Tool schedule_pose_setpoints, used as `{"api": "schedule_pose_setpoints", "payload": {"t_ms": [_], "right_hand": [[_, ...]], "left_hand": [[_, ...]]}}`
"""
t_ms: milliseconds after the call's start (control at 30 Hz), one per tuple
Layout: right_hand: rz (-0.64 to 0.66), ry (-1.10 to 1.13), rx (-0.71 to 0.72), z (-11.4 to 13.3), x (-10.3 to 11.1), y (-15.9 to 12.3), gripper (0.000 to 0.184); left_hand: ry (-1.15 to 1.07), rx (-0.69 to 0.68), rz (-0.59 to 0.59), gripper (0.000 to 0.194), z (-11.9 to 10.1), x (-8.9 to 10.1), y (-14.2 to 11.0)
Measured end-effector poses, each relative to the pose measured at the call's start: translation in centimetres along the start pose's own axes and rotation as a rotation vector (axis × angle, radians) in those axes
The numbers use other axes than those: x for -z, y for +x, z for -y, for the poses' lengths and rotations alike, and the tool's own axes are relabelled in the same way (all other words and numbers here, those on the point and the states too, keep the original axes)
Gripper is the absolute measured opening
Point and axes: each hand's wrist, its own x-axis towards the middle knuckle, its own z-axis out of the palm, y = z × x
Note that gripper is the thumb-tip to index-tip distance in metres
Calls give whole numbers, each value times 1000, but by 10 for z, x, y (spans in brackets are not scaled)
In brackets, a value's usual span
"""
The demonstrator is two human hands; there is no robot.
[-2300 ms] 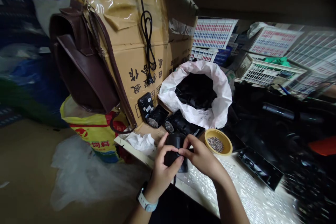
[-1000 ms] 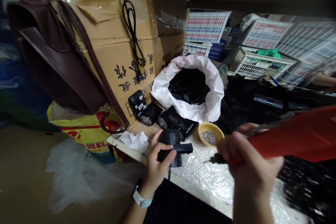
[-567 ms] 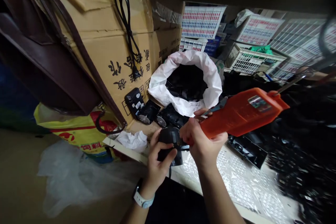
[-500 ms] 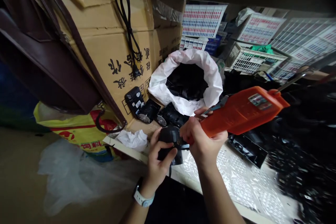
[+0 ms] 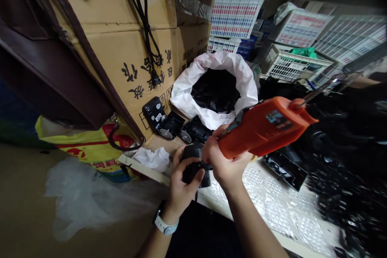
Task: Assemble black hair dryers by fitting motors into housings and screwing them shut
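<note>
My left hand [image 5: 179, 179] is wrapped round a rounded black plastic part [image 5: 192, 152], thumb and fingers pressed on its sides. My right hand [image 5: 225, 163] grips an orange electric screwdriver [image 5: 263, 129] near its front end. The tool's rear end hangs on a metal hook at the upper right. Its front end points down-left at the black part, but my fingers hide the tip, so I cannot tell whether it touches. Just beyond the part lie two black housings with round speckled ends, one [image 5: 171, 125] beside the other [image 5: 196, 130].
Behind stands a white sack [image 5: 211, 58] of black parts. A phone [image 5: 154, 113] leans on a cardboard box [image 5: 115, 40]. Crumpled tissue [image 5: 152, 158] lies at the bench edge, bubble wrap [image 5: 278, 205] in front. Piled black pieces [image 5: 347, 193] cover the right side; crates [image 5: 284, 64] stand behind.
The screwdriver's rear end has swung left and slightly nearer, and my right hand has shifted a little left with it. My left hand keeps its hold on the black part.
</note>
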Motion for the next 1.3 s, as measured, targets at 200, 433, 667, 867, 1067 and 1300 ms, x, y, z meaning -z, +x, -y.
{"api": "schedule_pose_setpoints", "payload": {"t_ms": [200,433,667,867,1067,1300], "right_hand": [[246,8,-24,-4,4,-2,12],[389,50,-38,-4,-1,0,9],[-216,197,18,14,43,16,26],[-466,-692,120,26,124,-7,77],[418,-719,234,-9,94,-47,126],[833,-460,-58,-39,66,-34,128]], "left_hand": [[35,-9,20,29,-2,0,3],[185,-49,58,35,-5,1,4],[278,87,90,20,-25,8,15],[117,173,2,24,-7,27,10],[47,161,-195,38,18,39,-1],[-40,117,-179,42,9,40,-1]]}}
